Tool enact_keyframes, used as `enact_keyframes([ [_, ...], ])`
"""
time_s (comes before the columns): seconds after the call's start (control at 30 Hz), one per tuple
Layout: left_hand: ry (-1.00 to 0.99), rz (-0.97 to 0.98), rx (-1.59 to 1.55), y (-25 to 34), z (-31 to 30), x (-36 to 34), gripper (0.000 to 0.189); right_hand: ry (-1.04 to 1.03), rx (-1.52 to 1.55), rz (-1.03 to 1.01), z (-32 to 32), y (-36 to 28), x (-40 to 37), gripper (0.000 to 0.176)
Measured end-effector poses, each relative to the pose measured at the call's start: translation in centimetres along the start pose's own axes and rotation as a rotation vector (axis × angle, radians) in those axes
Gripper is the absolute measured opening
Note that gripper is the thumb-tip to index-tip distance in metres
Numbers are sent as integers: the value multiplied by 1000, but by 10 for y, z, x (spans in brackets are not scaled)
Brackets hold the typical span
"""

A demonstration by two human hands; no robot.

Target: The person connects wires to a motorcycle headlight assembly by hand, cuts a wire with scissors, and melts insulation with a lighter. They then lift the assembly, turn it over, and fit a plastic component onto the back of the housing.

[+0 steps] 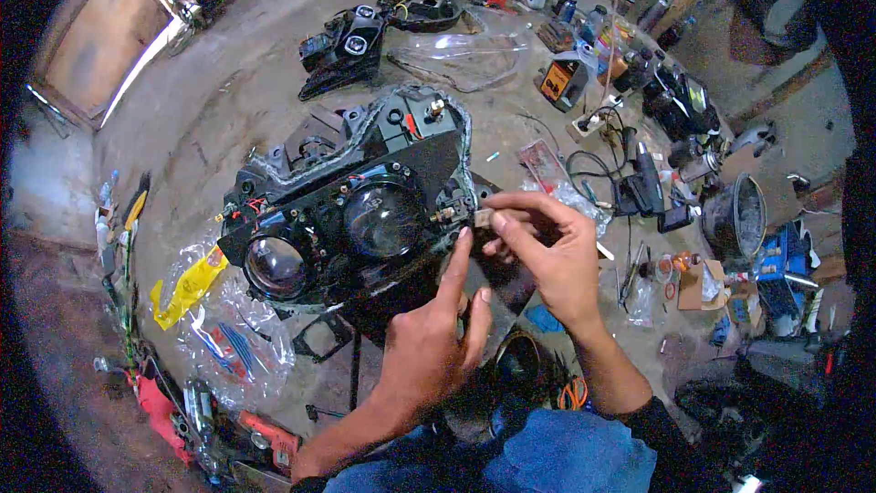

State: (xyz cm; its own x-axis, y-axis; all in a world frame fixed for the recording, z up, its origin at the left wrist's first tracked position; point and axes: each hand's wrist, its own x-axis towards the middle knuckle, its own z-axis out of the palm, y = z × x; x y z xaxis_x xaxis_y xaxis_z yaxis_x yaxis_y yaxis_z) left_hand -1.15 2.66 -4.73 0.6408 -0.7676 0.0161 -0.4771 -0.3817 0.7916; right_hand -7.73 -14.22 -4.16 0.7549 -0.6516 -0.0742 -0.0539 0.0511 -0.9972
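A black headlight housing [351,210] with two round lenses lies in front of me, its rim lined with grey sealant. My right hand [547,251] pinches a small pale piece [484,218] at the housing's right edge, beside a metal fitting [447,214]. My left hand [438,333] has its index finger stretched out, the tip touching the housing edge just below that piece. Its other fingers are partly bent, and nothing shows in them. The lower fingers of my right hand are partly in shadow.
A yellow strip [190,288] and clear plastic bags [242,347] lie at the left. Behind the housing are black lamp parts [347,46] and a clear cover [456,59]. A heat gun [643,183], cables, bottles and a round metal bowl [735,216] stand at the right.
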Motion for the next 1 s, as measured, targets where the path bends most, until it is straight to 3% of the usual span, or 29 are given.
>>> enact_keyframes([
  [0.1,-24,-9,27,4,0,2,74,64,-91,-71,-3,-2,-3,20],
  [0.23,-40,-22,14,3,5,2,74,-39,-50,83,-5,-8,-8,23],
  [0.37,9,-33,-95,5,3,1,70,-80,-115,23,-5,-9,-10,24],
  [0.47,59,10,-84,2,1,1,67,-63,-118,105,-1,-15,-3,20],
  [0.57,72,-50,-37,8,-6,0,64,11,-424,-234,3,-10,11,17],
  [0.83,140,37,137,4,-8,2,65,-3,-488,-315,9,-4,22,17],
  [1.0,98,9,92,3,-6,8,68,-6,-452,-318,7,0,30,16],
])
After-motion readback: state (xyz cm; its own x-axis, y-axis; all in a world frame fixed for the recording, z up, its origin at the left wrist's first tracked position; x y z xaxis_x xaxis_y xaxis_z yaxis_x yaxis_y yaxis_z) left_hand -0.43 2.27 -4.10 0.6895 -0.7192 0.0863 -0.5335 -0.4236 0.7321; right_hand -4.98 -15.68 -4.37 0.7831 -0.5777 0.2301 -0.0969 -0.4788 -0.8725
